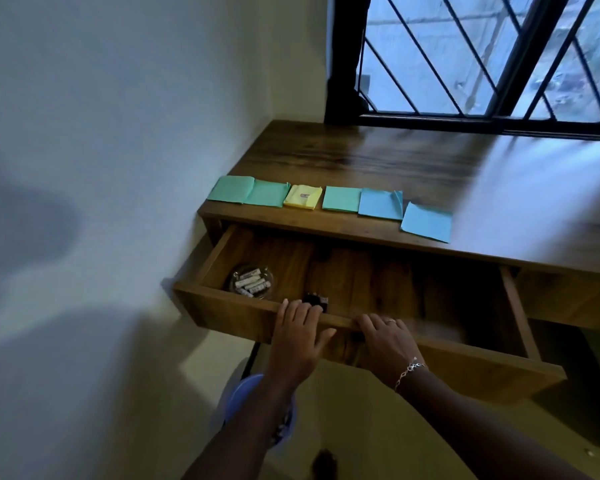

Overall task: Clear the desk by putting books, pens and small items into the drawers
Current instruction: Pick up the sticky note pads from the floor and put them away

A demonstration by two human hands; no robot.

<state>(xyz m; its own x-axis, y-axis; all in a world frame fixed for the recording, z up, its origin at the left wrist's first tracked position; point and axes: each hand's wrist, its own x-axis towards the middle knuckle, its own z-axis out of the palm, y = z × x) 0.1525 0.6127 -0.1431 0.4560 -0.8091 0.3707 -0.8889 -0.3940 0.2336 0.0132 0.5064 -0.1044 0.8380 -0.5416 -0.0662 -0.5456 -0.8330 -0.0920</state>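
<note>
A pale wall [118, 133] fills the left side, and a black-framed window [465, 57] with slanted bars stands at the far right. Below the window runs the wooden surface [378, 161], its left end set into the corner.

Under its near edge the left drawer [378, 282] is pulled well out, its wooden floor mostly bare.

The left hand [297, 332] lies on the drawer's front panel. Its fingers are nearly straight and reach over the top rim, the thumb is spread to the right, and its grip is wide and holds nothing. The right hand [387, 339], just to its right, has its fingers bent over the same rim, so its grip is closed on the drawer front.

A blue round object [243, 393], too blurred to name, sits below the left forearm.

Six sticky-note pads lie in a row along the near edge of the surface, above the drawer. From left to right they are:
- a green pad [231, 189]
- a second green pad [266, 193]
- a yellow pad [302, 197]
- a third green pad [342, 199]
- a blue pad [378, 202]
- a second blue pad [426, 222], set a little nearer than the others

In the drawer's near left corner sits a clear glass dish [252, 281] holding small white cylinders. A small black item [315, 301] lies to the right of the dish, just beyond the left fingertips.

A bracelet [409, 370] circles the right wrist, and a ring [390, 320] shows on one right finger.
</note>
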